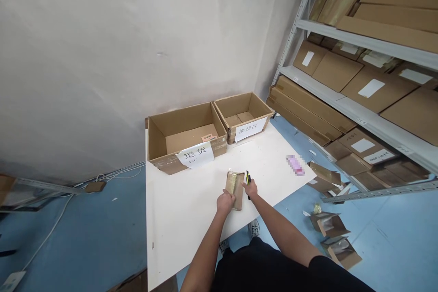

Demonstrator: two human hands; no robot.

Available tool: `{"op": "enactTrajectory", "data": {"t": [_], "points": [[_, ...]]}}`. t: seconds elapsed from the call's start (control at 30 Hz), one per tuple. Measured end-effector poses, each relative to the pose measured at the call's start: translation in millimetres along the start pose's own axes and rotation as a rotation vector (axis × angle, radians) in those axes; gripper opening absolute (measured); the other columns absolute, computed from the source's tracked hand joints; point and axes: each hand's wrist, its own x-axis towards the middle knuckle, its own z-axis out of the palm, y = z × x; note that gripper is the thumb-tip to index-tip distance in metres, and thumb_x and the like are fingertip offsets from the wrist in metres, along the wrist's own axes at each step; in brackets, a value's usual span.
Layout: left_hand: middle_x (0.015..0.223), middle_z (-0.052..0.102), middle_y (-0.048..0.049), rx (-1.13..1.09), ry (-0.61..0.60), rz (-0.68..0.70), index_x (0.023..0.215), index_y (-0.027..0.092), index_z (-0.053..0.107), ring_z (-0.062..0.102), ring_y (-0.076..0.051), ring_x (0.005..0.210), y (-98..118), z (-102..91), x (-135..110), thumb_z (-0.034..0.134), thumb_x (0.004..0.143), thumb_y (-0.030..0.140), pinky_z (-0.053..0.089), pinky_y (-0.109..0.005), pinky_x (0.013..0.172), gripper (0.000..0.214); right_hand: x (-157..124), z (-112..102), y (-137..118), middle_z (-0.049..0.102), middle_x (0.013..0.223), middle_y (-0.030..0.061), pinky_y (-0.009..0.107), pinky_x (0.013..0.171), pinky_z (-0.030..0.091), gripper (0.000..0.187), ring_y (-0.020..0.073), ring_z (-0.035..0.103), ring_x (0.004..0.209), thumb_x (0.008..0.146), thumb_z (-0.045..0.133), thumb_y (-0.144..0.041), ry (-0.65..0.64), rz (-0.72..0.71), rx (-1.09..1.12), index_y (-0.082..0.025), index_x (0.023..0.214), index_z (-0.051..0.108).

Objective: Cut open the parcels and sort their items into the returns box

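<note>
While left fingers (227,195) hold a box (237,192), right fingers (246,186) clasp a cutter (248,177).

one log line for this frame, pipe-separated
left hand: on taped carton | right hand: holding black-and-yellow cutter | table rear: larger box, smaller box, both open, labelled

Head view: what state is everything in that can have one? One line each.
Parcel: flat on table, taped lengthwise; cannot tell if slit.
Cutter: held; blade state too small to tell.
Left hand: on the parcel.
Right hand: gripping the cutter, beside the parcel.
Left box: open-topped, small item inside.
Right box: open-topped.
Floor cartons: open, flaps out.
</note>
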Motion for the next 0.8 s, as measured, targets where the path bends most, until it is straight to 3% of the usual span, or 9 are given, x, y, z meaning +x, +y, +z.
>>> {"op": "enactTrajectory", "data": {"t": [0.23, 0.4, 0.5, 0.67, 0.73, 0.8], "points": [[0.111, 0.074, -0.0273, 0.025, -0.019, 0.068, 0.140, -0.002, 0.046, 0.072, -0.033, 0.109, -11.5, -4.0, -1.8, 0.029, 0.105, 0.041, 0.051, -0.039, 0.088, 0.059, 2.7, 1.4, 0.4, 0.072, 0.104, 0.0094, 0.029, 0.073, 0.048, 0.030, 0.0260, 0.071, 0.098, 0.092, 0.066, -0.047, -0.009, -0.012, 0.042, -0.023, 0.105, 0.054], [0.118, 0.072, -0.0212, 0.031, -0.057, 0.125, 0.128, 0.015, 0.057, 0.072, -0.031, 0.110, -14.5, -4.3, -0.4, 0.040, 0.101, 0.037, 0.050, -0.040, 0.091, 0.038, 5.1, -2.9, 0.4, 0.073, 0.104, 0.0096, 0.028, 0.073, 0.048, 0.029, 0.0256, 0.071, 0.097, 0.092, 0.066, -0.045, -0.049, -0.030, 0.061, -0.023, 0.105, 0.054], [0.115, 0.073, -0.0208, 0.010, -0.061, 0.102, 0.126, 0.014, 0.058, 0.072, -0.031, 0.109, -9.1, -3.7, -0.4, 0.033, 0.104, 0.041, 0.050, -0.040, 0.089, 0.043, 7.0, -6.1, 1.0, 0.073, 0.105, 0.0090, 0.028, 0.075, 0.049, 0.030, 0.0257, 0.071, 0.100, 0.091, 0.067, -0.046, -0.048, -0.047, 0.054, -0.023, 0.105, 0.054], [0.118, 0.073, -0.0228, -0.042, -0.060, 0.023, 0.137, 0.006, 0.050, 0.071, -0.032, 0.111, -4.6, -1.1, -5.2, 0.026, 0.104, 0.051, 0.051, -0.038, 0.089, 0.061, 8.0, -12.7, -0.7, 0.072, 0.102, 0.0070, 0.027, 0.073, 0.049, 0.026, 0.0233, 0.071, 0.097, 0.090, 0.068, -0.039, -0.051, -0.092, 0.056, -0.023, 0.104, 0.053], [0.134, 0.067, -0.0248, -0.055, -0.060, -0.003, 0.150, 0.004, 0.037, 0.069, -0.031, 0.115, -11.0, -2.1, -6.6, 0.028, 0.103, 0.048, 0.050, -0.038, 0.091, 0.065, 7.7, -18.0, -1.2, 0.071, 0.094, 0.0041, 0.025, 0.068, 0.048, 0.025, 0.0209, 0.070, 0.087, 0.091, 0.068, -0.040, -0.083, -0.116, 0.076, -0.024, 0.103, 0.053], [0.156, 0.049, -0.0233, -0.066, -0.037, 0.005, 0.160, 0.009, 0.024, 0.062, -0.030, 0.128, -20.6, -6.4, -5.7, 0.032, 0.102, 0.040, 0.048, -0.037, 0.099, 0.067, 7.4, -24.6, -0.9, 0.068, 0.081, 0.0002, 0.024, 0.060, 0.047, 0.025, 0.0180, 0.068, 0.071, 0.095, 0.062, -0.047, -0.153, -0.123, 0.127, -0.024, 0.103, 0.053]]}}
